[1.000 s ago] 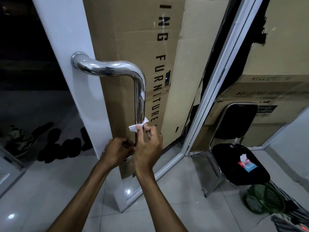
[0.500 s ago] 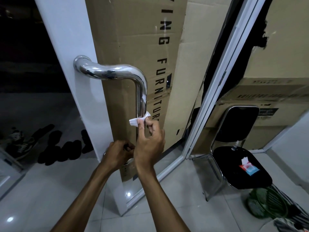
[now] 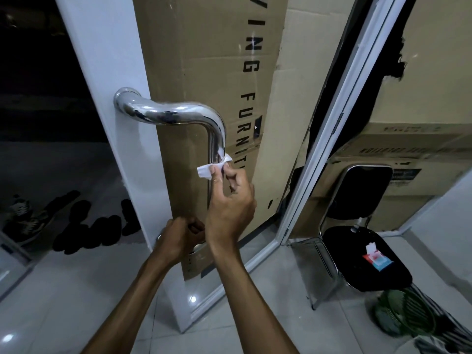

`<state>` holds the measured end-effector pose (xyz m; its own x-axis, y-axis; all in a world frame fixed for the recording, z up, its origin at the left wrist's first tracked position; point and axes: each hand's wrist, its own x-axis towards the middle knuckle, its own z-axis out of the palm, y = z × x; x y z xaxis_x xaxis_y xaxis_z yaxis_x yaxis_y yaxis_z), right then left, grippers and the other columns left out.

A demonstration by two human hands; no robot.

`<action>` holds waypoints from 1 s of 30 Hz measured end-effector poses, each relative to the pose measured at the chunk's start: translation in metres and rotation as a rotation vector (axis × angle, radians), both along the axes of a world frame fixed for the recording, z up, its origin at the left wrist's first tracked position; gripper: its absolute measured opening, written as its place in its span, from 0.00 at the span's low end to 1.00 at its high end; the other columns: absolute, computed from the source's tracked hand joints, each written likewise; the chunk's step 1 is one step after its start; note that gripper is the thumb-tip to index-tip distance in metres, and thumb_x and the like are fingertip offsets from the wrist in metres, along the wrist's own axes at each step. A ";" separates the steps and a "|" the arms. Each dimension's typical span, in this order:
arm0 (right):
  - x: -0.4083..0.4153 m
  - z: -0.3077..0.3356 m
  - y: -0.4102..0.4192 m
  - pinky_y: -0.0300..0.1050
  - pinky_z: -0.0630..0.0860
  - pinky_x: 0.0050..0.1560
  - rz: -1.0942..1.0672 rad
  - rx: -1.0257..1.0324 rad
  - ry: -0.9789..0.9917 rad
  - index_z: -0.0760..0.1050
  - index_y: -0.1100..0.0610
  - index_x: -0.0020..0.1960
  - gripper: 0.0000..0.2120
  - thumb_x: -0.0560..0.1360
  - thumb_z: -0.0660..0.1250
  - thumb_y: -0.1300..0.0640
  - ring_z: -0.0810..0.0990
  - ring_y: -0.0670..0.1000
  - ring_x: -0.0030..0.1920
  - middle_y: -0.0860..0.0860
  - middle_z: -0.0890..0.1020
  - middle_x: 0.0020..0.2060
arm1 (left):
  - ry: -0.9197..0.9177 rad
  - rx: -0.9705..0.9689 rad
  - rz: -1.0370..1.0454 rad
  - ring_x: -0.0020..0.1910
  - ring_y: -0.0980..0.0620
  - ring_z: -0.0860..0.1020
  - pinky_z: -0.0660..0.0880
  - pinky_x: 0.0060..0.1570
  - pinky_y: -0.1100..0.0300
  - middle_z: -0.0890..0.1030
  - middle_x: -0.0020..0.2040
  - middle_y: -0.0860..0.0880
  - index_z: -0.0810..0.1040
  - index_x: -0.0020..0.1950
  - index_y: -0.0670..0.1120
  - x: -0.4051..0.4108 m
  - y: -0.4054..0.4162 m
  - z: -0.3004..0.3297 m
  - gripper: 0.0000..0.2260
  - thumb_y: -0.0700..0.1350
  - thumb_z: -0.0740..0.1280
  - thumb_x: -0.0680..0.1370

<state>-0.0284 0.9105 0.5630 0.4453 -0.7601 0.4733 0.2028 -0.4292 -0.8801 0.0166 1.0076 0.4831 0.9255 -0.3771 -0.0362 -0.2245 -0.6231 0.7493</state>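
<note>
Shoes [image 3: 69, 226] lie in the dark at the lower left of the frame, beyond the white edge of the door [image 3: 107, 98]. That edge runs from the top of the frame down to the tiled floor [image 3: 76, 302], which lies open and bare below the arms.

A chrome handle [image 3: 173, 114] springs from the door left of centre, runs right, bends and drops as a vertical bar. Behind it, brown cardboard [image 3: 204, 60] with black lettering fills the door pane.

The left hand [image 3: 178, 238] sits low, at the centre of the frame, its fingers curled round the bottom end of the handle. The right hand [image 3: 231, 208] is just above and beside it. Its thumb and fingers [image 3: 217, 175] pinch a small white wipe [image 3: 205, 171] against the vertical bar, just under the bend. The wipe's loose corners stick out on both sides of the bar.

Right of the hands, the door's far edge slants down to the floor, with a dark gap behind it.

Further right, a black chair [image 3: 362, 254] with a metal frame stands near the door's lower corner, a red-and-blue packet [image 3: 377, 259] on its seat. A green basket [image 3: 403, 315] stands on the floor at the lower right, just in front of the chair.
</note>
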 end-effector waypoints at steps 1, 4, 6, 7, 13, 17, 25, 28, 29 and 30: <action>0.000 -0.002 0.001 0.20 0.71 0.43 0.003 -0.002 0.004 0.81 0.51 0.54 0.09 0.79 0.72 0.47 0.75 0.28 0.48 0.40 0.79 0.48 | 0.004 0.002 0.008 0.37 0.48 0.84 0.85 0.46 0.44 0.82 0.35 0.53 0.78 0.36 0.53 0.000 0.000 0.000 0.12 0.45 0.73 0.80; -0.004 -0.013 0.001 0.20 0.71 0.44 -0.012 -0.009 0.034 0.81 0.50 0.54 0.09 0.79 0.72 0.46 0.74 0.28 0.47 0.39 0.78 0.48 | -0.001 0.007 0.023 0.36 0.49 0.83 0.85 0.45 0.45 0.82 0.34 0.54 0.77 0.36 0.53 0.000 0.000 -0.002 0.13 0.45 0.73 0.80; -0.003 -0.010 0.001 0.20 0.71 0.44 -0.006 0.001 0.023 0.81 0.51 0.54 0.10 0.79 0.71 0.46 0.74 0.28 0.47 0.39 0.78 0.48 | -0.015 0.008 0.015 0.36 0.49 0.83 0.85 0.45 0.46 0.82 0.34 0.54 0.77 0.36 0.54 -0.001 0.000 -0.001 0.13 0.46 0.73 0.80; -0.002 -0.005 0.001 0.20 0.71 0.44 0.004 0.009 0.009 0.81 0.51 0.54 0.10 0.79 0.71 0.46 0.74 0.29 0.47 0.40 0.79 0.48 | -0.021 0.003 0.012 0.35 0.49 0.83 0.84 0.44 0.46 0.82 0.34 0.54 0.77 0.35 0.54 -0.002 0.001 0.000 0.14 0.46 0.73 0.80; 0.001 0.010 0.000 0.24 0.73 0.41 0.043 0.036 -0.028 0.80 0.50 0.54 0.09 0.80 0.71 0.46 0.77 0.32 0.48 0.39 0.80 0.48 | -0.041 0.000 -0.005 0.35 0.48 0.83 0.84 0.43 0.47 0.81 0.33 0.53 0.76 0.35 0.55 -0.002 0.002 -0.001 0.14 0.45 0.73 0.79; -0.003 -0.001 0.001 0.23 0.73 0.41 0.043 0.054 0.006 0.80 0.50 0.54 0.09 0.79 0.71 0.46 0.77 0.33 0.48 0.41 0.81 0.48 | -0.041 -0.014 -0.001 0.35 0.48 0.83 0.84 0.44 0.47 0.81 0.33 0.54 0.76 0.34 0.55 -0.004 0.001 0.000 0.16 0.43 0.72 0.80; 0.000 0.011 0.002 0.28 0.75 0.41 0.038 0.062 -0.029 0.80 0.49 0.55 0.11 0.79 0.69 0.43 0.80 0.38 0.51 0.38 0.81 0.49 | 0.024 -0.081 0.016 0.43 0.44 0.84 0.83 0.50 0.40 0.84 0.41 0.47 0.78 0.39 0.56 -0.004 0.001 -0.003 0.10 0.48 0.76 0.77; 0.000 0.005 0.002 0.27 0.75 0.41 0.040 0.057 -0.033 0.80 0.48 0.55 0.11 0.79 0.69 0.43 0.80 0.37 0.51 0.36 0.80 0.49 | 0.112 -0.171 0.078 0.53 0.35 0.82 0.80 0.58 0.36 0.84 0.52 0.37 0.77 0.41 0.55 0.000 0.003 -0.006 0.10 0.58 0.74 0.70; 0.000 0.005 0.002 0.28 0.75 0.41 0.043 0.061 -0.039 0.80 0.49 0.55 0.11 0.79 0.69 0.43 0.80 0.38 0.51 0.37 0.80 0.49 | 0.104 -0.175 0.074 0.50 0.37 0.83 0.81 0.55 0.37 0.84 0.48 0.39 0.78 0.41 0.55 0.004 0.002 -0.012 0.08 0.54 0.76 0.73; 0.000 0.006 0.002 0.28 0.76 0.41 0.044 0.062 -0.047 0.80 0.49 0.55 0.10 0.79 0.69 0.44 0.81 0.39 0.51 0.38 0.81 0.49 | 0.104 -0.157 0.053 0.47 0.39 0.84 0.82 0.53 0.38 0.85 0.45 0.43 0.78 0.40 0.55 0.004 0.002 -0.015 0.08 0.50 0.76 0.76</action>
<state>-0.0281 0.9120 0.5695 0.4568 -0.7689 0.4475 0.2622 -0.3643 -0.8936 0.0209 1.0100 0.4685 0.9386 -0.3361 -0.0773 -0.1107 -0.5060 0.8554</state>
